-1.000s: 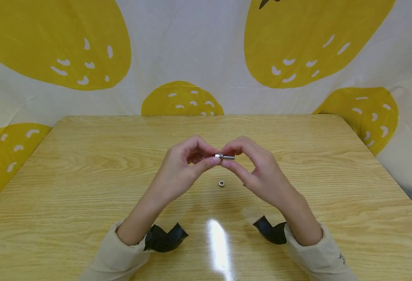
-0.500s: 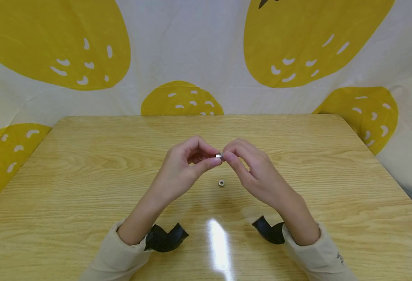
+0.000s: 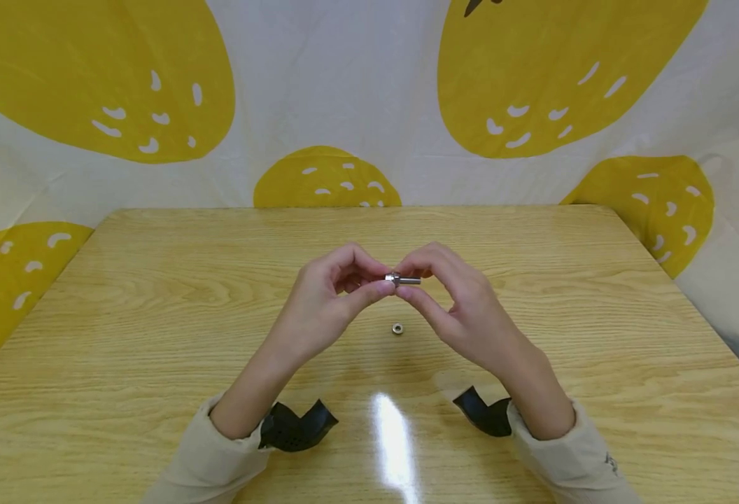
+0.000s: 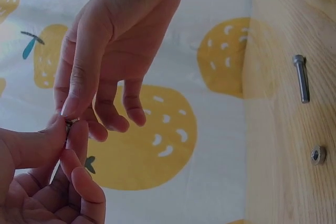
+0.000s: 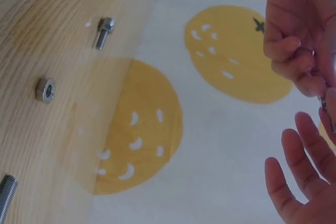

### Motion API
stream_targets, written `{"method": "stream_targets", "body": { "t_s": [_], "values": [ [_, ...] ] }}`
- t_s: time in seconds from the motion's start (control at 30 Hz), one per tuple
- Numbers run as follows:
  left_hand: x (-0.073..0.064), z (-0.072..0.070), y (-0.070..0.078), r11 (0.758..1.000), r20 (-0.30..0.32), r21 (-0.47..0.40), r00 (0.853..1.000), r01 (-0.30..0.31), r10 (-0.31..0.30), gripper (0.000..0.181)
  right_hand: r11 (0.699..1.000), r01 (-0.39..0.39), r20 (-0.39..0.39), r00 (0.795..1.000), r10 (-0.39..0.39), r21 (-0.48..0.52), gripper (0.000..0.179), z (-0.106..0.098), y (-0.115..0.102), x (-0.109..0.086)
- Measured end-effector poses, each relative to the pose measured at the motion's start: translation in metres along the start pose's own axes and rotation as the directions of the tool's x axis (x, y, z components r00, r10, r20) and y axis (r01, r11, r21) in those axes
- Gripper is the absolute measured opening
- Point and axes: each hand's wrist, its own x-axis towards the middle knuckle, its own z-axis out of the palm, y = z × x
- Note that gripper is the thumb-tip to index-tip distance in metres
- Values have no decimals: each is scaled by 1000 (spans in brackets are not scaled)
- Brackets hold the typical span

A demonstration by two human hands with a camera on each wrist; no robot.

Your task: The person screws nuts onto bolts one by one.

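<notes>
Facing a white, yellow-printed cloth [image 3: 332, 70] beyond the far edge of a wood-grain tabletop [image 3: 155, 315]. Holding up a silver metal bolt [image 3: 406, 281] midway between the tabletop's side edges, clamping fingers of left hand [image 3: 324, 301] and right hand [image 3: 465, 304] on its thicker end. Showing a round silver metal nut [image 3: 397, 332] lying nearer the near edge.

A pale cloth [image 3: 338, 84] printed with large yellow fruit shapes [image 3: 571, 42] hung behind the wooden table [image 3: 155, 336]; white glare [image 3: 395, 448] streaked the table's near half.
</notes>
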Motion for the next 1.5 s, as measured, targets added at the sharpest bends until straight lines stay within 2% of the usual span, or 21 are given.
{"method": "stream_targets", "body": {
  "t_s": [0.27,0.4,0.57,0.77,0.9,1.1,1.23,1.33,1.4,1.5],
  "values": [
    [0,1,-1,1000,-15,-1,1000,-27,27,11,1000,18,-10,1000,-18,-1,14,3,0,0],
    [1,-2,-4,1000,-23,-8,1000,-2,1,12,999,7,-29,1000,-8,-33,19,7,3,-2],
    [6,-14,-13,997,-55,32,996,77,-75,14,984,-52,7,999,54,-168,41,10,7,-7],
    [15,-35,-34,978,-104,106,980,182,-171,17,924,-37,54,997,62,-380,64,8,15,-14],
    [20,-49,-56,952,-112,163,963,260,-244,21,872,-45,129,984,123,-487,73,4,22,-21],
    [21,-67,-87,887,-109,250,921,389,-373,25,813,-27,221,957,190,-581,84,-2,31,-33],
    [20,-74,-103,828,-89,315,883,464,-461,28,805,-19,246,948,204,-593,85,-4,36,-39],
    [20,-77,-114,790,-69,364,860,494,-506,28,803,-28,264,937,228,-595,86,-6,38,-42],
    [21,-79,-118,774,-56,394,853,497,-519,27,800,-39,274,928,251,-599,86,-8,39,-42],
    [21,-81,-120,764,-39,422,852,488,-522,24,796,-52,283,919,274,-604,85,-10,40,-42]
  ]
}}
